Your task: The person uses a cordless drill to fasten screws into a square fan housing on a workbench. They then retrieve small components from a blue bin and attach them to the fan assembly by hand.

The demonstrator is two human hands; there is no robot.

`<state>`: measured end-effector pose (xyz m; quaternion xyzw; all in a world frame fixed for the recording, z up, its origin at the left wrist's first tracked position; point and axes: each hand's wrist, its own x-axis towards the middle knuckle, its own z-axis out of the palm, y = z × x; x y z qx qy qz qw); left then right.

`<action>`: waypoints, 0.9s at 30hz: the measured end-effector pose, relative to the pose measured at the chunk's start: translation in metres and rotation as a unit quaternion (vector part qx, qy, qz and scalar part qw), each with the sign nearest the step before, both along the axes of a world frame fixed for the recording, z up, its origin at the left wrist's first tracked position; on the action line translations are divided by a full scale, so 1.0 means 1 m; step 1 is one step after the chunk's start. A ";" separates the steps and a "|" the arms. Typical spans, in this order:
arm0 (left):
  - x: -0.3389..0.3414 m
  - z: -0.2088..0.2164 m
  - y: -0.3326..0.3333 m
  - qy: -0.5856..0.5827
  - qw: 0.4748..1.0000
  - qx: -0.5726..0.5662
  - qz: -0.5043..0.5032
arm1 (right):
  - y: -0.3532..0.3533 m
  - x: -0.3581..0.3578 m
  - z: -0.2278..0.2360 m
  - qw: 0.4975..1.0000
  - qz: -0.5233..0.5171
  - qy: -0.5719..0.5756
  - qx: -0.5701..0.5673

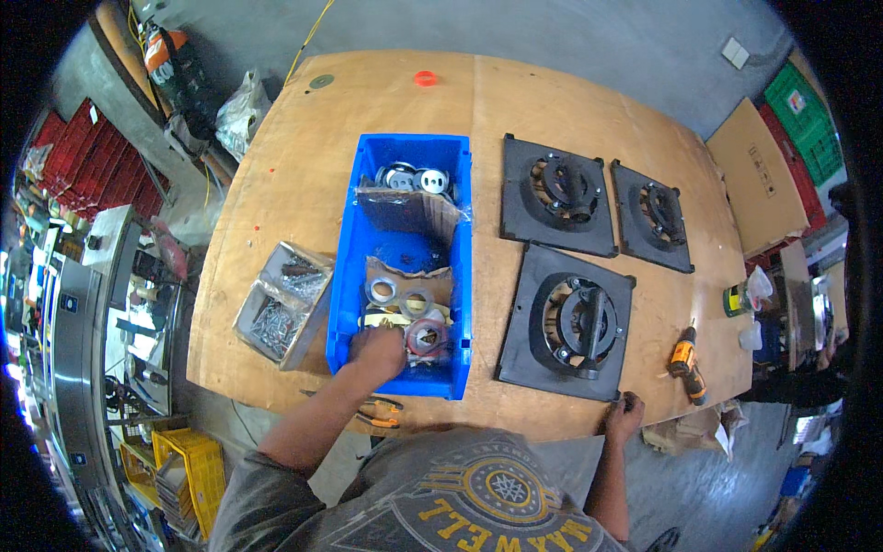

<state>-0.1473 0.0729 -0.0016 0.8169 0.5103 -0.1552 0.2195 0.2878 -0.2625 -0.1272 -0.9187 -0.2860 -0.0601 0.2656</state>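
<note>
"Where's your left hand?"

"Down in the near end of the blue bin [464, 304], which stands by the table's [248, 221] near edge, left of its middle. My left hand [379, 354] is just beside the pinkish ring [426, 338]; two pale rings lie farther in, near the cardboard divider [405, 273]."

"Got hold of anything?"

"My fingertips are hidden from this view, so I can't tell whether they're closed on something or loose."

"And the right?"

"My right hand [624, 416] is at the table's near edge, by the close corner of a black square panel [575, 324]. Its fingers look bent against that corner; whether they grip it, I can't say."

"How would you reach well in there?"

"I'd judge it best to work from above, wrist clear of the bin wall, and pinch one ring by its rim so the neighbours don't get dragged along. The divider looks thin and ragged, so I'd avoid leaning on it. I'd also mind the orange-handled pliers [379, 420] under my forearm, at the table's near edge."
</note>
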 end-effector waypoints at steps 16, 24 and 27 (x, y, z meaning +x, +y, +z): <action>0.016 0.123 -0.030 -0.521 0.853 0.031 0.019 | 0.115 -0.118 0.201 0.925 0.219 0.233 0.203; 0.095 0.122 -0.046 -0.557 0.811 0.023 -0.178 | 0.172 -0.187 0.234 0.747 0.289 0.533 0.272; 0.091 0.135 0.010 -0.434 0.894 0.035 -0.105 | 0.154 -0.170 0.226 0.801 0.237 0.492 0.245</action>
